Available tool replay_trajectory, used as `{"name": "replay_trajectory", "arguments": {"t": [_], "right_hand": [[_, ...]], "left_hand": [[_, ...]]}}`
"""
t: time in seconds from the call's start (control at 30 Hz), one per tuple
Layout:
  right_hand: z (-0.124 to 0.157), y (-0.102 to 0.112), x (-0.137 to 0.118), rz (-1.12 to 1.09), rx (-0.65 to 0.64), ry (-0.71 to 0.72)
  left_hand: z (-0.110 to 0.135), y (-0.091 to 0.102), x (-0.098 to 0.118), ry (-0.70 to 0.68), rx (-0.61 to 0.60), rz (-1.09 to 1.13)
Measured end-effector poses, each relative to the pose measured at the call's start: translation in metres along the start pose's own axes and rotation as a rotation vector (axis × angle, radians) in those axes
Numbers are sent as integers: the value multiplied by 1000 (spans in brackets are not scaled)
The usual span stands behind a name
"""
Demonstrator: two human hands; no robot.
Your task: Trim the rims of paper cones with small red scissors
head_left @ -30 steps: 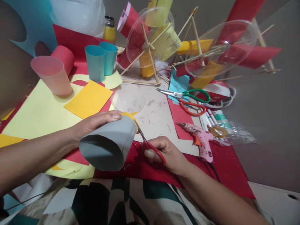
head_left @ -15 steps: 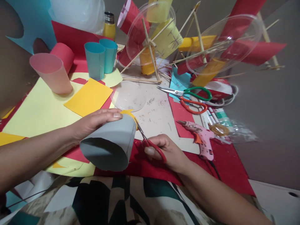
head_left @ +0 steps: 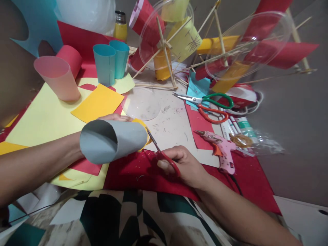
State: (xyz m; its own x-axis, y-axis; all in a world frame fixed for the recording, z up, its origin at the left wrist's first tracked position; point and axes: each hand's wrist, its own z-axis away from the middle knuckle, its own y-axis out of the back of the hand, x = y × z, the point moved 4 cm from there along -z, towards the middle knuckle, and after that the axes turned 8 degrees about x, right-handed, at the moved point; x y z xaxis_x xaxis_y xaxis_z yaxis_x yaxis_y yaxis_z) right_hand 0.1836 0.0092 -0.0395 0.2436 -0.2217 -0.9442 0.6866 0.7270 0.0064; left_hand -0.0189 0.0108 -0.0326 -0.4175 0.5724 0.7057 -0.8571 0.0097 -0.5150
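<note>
My left hand (head_left: 116, 118) is wrapped round a grey paper cup (head_left: 112, 140) held on its side, open mouth toward the left; most of the hand is hidden behind it. A yellow paper base (head_left: 143, 127) shows at the cup's narrow end. My right hand (head_left: 180, 164) grips small red-handled scissors (head_left: 161, 153), whose blades touch the yellow edge at the cup's bottom. Both hands hover over a red paper sheet (head_left: 143, 174).
Yellow and orange sheets (head_left: 97, 102) lie at left with a pink cup (head_left: 57, 78) and two blue cups (head_left: 111, 63). A clear lid (head_left: 140, 104), larger scissors (head_left: 210, 106), a pink glue gun (head_left: 220, 150) and a stick-and-cup structure (head_left: 179, 44) stand beyond.
The grey cup has been turned and lifted so its open mouth faces left instead of toward me. The scissors stay at the cup's yellow end.
</note>
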Motion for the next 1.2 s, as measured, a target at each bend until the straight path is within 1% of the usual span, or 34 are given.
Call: {"name": "replay_trajectory", "arguments": {"t": [0.07, 0.1, 0.17, 0.23, 0.33, 0.4, 0.5, 0.57, 0.67, 0.83, 0.93, 1.03, 1.2], "right_hand": [[0, 0, 1, -6, -35, -31], [1, 0, 2, -11, -46, -39], [1, 0, 2, -21, -48, -44], [2, 0, 1, -26, -42, -45], [2, 0, 2, -17, -37, -51], [1, 0, 2, -11, -36, -47], [1, -1, 2, -11, -27, -39], [1, -1, 3, -10, -8, -35], [0, -1, 2, 6, 26, -19], [-2, 1, -3, 51, 102, 34], [-2, 2, -5, 103, 145, 48], [-3, 2, -4, 111, 159, 42], [-3, 2, -2, 88, 143, 5]], "left_hand": [[1, 1, -2, 37, 3, 56], [3, 1, -3, 45, 26, 73], [8, 2, -2, -10, 101, 29], [14, 0, 0, -88, 139, -59], [20, -10, 3, -144, 90, -174], [22, -14, 4, -145, 65, -202], [23, -15, 4, -126, 67, -212], [22, -13, 3, -118, 80, -183], [20, -10, 0, -79, 91, -63], [13, -4, -6, 10, 171, 129], [11, -5, -9, 57, 153, 138], [11, -7, -11, 48, 137, 131], [9, 1, -13, 7, 281, 236]]}}
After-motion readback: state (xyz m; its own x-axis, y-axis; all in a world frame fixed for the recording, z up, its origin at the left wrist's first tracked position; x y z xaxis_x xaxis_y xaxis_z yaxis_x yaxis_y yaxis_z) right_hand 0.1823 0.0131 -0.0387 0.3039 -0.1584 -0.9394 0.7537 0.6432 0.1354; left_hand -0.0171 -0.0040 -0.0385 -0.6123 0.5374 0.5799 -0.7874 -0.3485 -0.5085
